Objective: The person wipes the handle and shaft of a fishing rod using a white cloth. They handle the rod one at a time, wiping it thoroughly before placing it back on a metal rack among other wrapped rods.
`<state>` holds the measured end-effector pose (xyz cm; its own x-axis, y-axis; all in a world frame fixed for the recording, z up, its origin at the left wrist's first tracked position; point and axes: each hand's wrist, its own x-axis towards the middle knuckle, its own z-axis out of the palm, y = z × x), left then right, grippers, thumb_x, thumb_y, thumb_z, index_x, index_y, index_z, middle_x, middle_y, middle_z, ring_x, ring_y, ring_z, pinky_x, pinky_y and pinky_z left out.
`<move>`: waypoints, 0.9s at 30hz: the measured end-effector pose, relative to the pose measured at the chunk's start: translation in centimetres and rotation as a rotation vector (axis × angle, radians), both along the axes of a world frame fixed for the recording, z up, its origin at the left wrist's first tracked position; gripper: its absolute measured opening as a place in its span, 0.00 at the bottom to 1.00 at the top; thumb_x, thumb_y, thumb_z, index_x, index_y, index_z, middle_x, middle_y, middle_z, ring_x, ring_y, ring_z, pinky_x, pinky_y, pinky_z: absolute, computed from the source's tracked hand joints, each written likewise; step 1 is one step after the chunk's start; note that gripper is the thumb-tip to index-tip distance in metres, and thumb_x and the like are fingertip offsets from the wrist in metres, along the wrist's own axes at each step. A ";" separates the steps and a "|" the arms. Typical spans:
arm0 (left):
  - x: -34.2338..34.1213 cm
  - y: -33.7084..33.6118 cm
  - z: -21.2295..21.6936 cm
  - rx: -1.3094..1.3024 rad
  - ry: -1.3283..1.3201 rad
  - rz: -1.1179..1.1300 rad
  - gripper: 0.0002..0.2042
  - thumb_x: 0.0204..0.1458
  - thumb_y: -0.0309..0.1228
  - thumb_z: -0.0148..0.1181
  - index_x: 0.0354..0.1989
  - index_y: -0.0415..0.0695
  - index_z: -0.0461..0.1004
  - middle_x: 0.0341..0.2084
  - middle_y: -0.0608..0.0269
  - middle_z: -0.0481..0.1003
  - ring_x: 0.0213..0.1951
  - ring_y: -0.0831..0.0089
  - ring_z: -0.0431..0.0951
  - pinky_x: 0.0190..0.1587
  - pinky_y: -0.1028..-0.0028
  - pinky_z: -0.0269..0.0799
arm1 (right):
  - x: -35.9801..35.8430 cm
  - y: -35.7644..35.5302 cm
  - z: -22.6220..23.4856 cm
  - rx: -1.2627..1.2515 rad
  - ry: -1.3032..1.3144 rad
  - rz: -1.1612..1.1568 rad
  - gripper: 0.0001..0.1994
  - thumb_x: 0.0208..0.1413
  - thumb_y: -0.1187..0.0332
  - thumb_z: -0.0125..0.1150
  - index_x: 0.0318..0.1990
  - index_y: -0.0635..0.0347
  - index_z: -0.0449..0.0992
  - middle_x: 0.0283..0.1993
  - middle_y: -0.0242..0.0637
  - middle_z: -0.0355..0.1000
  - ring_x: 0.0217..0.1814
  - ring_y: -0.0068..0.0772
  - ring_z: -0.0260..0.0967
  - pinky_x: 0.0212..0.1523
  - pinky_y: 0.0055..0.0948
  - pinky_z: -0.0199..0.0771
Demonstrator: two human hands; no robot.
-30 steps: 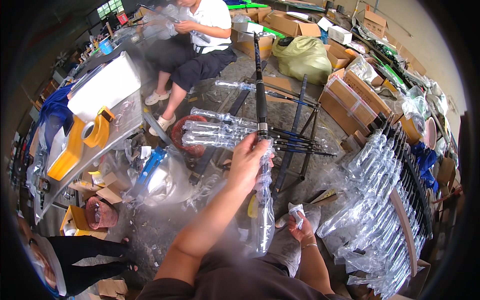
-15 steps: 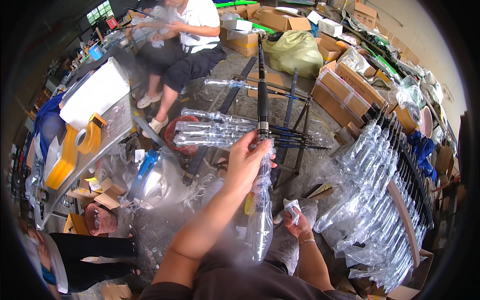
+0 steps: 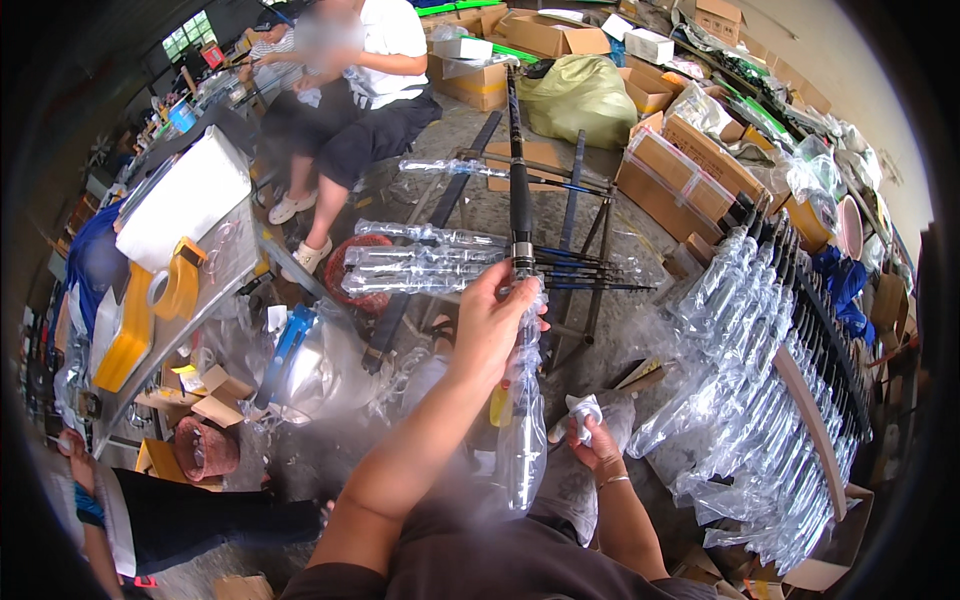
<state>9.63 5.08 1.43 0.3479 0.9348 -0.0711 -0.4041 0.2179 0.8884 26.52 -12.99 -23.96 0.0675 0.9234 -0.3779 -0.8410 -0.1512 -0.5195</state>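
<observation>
A cluttered workshop floor [image 3: 478,208] spreads beneath cardboard boxes [image 3: 670,185] far right and a grey table [image 3: 222,272] on the left. Compared with a half-second ago, the view has shifted slightly, and the co-worker [image 3: 190,515] near left has moved an arm outward to the left, while the wearer's own grip looks unchanged. The left hand [image 3: 493,312] holds the dark rod [image 3: 521,205] at centre, its fingers wrapped around it at the metal fitting below the black grip; the rod points away, its near end in a clear sleeve [image 3: 522,455]. The right hand [image 3: 594,446], near right, has its fingers pinching a white wad [image 3: 583,408], apart from the rod. So the rod appears steady, with the wad not in use on it. Wrapped rods [image 3: 420,262] lie across a stand beyond; more sleeved rods [image 3: 745,375] lean at right.
</observation>
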 end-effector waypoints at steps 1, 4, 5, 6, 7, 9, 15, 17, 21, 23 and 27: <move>0.4 0.0 -0.2 0.003 0.004 0.010 0.14 0.53 0.27 0.58 0.46 0.36 0.68 0.31 0.64 0.71 0.27 0.78 0.73 0.26 0.78 0.73 | -0.6 0.1 1.0 0.023 -0.113 -0.053 0.20 0.44 0.61 0.69 0.40 0.58 0.68 0.25 0.31 0.66 0.23 0.25 0.63 0.22 0.25 0.65; 2.1 -0.2 -1.1 0.069 0.032 0.049 0.16 0.52 0.25 0.58 0.49 0.37 0.66 0.30 0.65 0.70 0.27 0.79 0.73 0.25 0.79 0.72 | -2.0 0.5 6.4 0.074 -0.212 -0.213 0.22 0.43 0.62 0.70 0.43 0.59 0.68 0.25 0.31 0.67 0.23 0.27 0.65 0.22 0.26 0.66; 2.7 -0.3 -1.4 0.100 0.048 0.063 0.17 0.52 0.24 0.58 0.50 0.37 0.66 0.30 0.65 0.70 0.27 0.79 0.72 0.25 0.79 0.72 | -2.3 0.5 8.6 0.086 -0.180 -0.266 0.23 0.42 0.64 0.70 0.46 0.60 0.68 0.25 0.31 0.67 0.23 0.28 0.65 0.24 0.27 0.67; 3.3 -0.5 -1.6 0.109 0.060 0.059 0.17 0.52 0.24 0.58 0.50 0.37 0.65 0.30 0.65 0.71 0.26 0.80 0.72 0.25 0.79 0.71 | -2.5 0.5 11.4 0.081 -0.210 -0.288 0.22 0.44 0.66 0.69 0.45 0.61 0.68 0.30 0.34 0.71 0.28 0.30 0.70 0.30 0.28 0.72; 4.2 -0.7 -1.8 0.118 0.066 0.047 0.18 0.51 0.23 0.58 0.51 0.37 0.65 0.29 0.65 0.71 0.26 0.80 0.72 0.24 0.79 0.71 | -2.7 0.4 13.7 0.077 -0.334 -0.314 0.21 0.44 0.67 0.69 0.45 0.62 0.68 0.34 0.37 0.72 0.32 0.31 0.71 0.34 0.30 0.73; 5.9 -1.4 -2.0 0.137 0.063 0.032 0.19 0.51 0.22 0.58 0.52 0.38 0.64 0.27 0.66 0.71 0.23 0.81 0.70 0.23 0.80 0.70 | -2.8 0.1 16.7 0.185 -0.533 -0.317 0.16 0.46 0.73 0.67 0.41 0.62 0.67 0.43 0.43 0.73 0.43 0.35 0.73 0.45 0.33 0.74; 12.7 -5.2 -1.7 0.226 0.010 -0.078 0.15 0.52 0.23 0.57 0.49 0.38 0.65 0.25 0.65 0.71 0.20 0.81 0.69 0.21 0.80 0.68 | -2.8 -3.5 19.3 -0.082 -1.013 -0.430 0.19 0.37 0.73 0.73 0.37 0.59 0.70 0.33 0.27 0.70 0.33 0.16 0.65 0.33 0.21 0.67; 14.0 -6.3 -0.7 0.263 -0.027 -0.188 0.16 0.53 0.24 0.57 0.50 0.38 0.65 0.26 0.66 0.71 0.21 0.82 0.70 0.24 0.80 0.69 | -2.6 -4.4 20.5 -0.145 -1.032 -0.519 0.17 0.38 0.74 0.72 0.36 0.59 0.70 0.32 0.26 0.70 0.33 0.15 0.64 0.32 0.20 0.66; 15.4 -8.7 1.5 0.889 0.163 -0.534 0.45 0.48 0.32 0.63 0.68 0.45 0.35 0.62 0.51 0.48 0.59 0.59 0.58 0.54 0.62 0.64 | -0.1 -7.6 22.2 -0.007 -0.920 -0.861 0.17 0.38 0.76 0.70 0.36 0.60 0.69 0.31 0.27 0.68 0.32 0.15 0.63 0.33 0.19 0.65; 14.8 -8.7 1.5 1.020 0.243 -0.539 0.46 0.45 0.34 0.66 0.68 0.46 0.37 0.64 0.51 0.45 0.63 0.56 0.51 0.58 0.55 0.58 | 1.7 -8.8 22.3 -0.088 -0.910 -0.969 0.17 0.39 0.76 0.69 0.38 0.60 0.69 0.32 0.27 0.68 0.33 0.16 0.65 0.34 0.19 0.67; 11.4 -7.4 -0.7 0.900 0.286 -0.504 0.42 0.44 0.27 0.65 0.66 0.45 0.44 0.63 0.52 0.47 0.63 0.56 0.52 0.58 0.56 0.58 | 9.5 -10.6 20.6 -0.229 -1.156 -1.130 0.19 0.40 0.75 0.69 0.41 0.61 0.69 0.35 0.30 0.70 0.35 0.21 0.68 0.36 0.20 0.69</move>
<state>21.04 -2.30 0.76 0.7883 0.4373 0.4330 -0.2019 -0.4809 0.8532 36.06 -23.57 -3.32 0.9605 0.1458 0.2370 0.2276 0.0782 -0.9706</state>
